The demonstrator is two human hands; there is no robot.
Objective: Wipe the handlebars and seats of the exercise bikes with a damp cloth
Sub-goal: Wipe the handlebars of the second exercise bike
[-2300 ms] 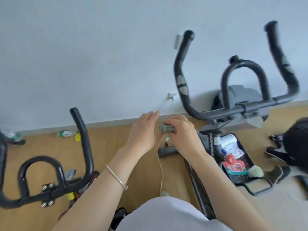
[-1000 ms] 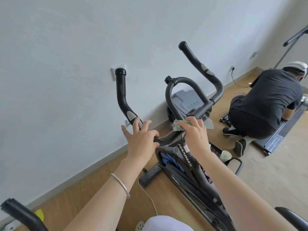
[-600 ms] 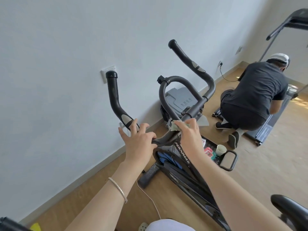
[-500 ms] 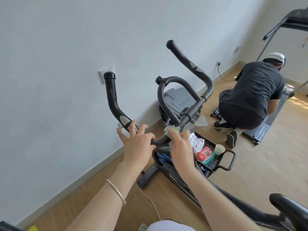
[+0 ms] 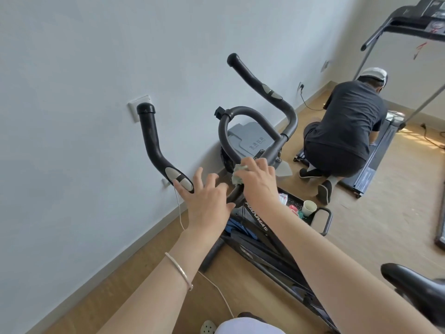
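Note:
A black exercise bike stands in front of me, its handlebar (image 5: 154,150) rising in two horns with a centre loop (image 5: 243,114). My right hand (image 5: 258,182) is closed on a small pale green cloth (image 5: 238,174), pressed against the middle bar of the handlebar. My left hand (image 5: 207,203) rests on the left part of the bar with fingers spread, next to the silver pulse pad (image 5: 179,178). The bike's black seat (image 5: 416,288) shows at the lower right edge.
A person in a dark shirt (image 5: 346,131) kneels by a treadmill (image 5: 378,153) at the right. A black tray (image 5: 313,213) with a paper cup (image 5: 309,207) and small items lies on the floor beside the bike. A white cable (image 5: 216,290) runs along the wall.
My right hand has slid the cloth up along the middle bar toward the clamp. My left hand has loosened, its fingers now spread. The view has tilted slightly.

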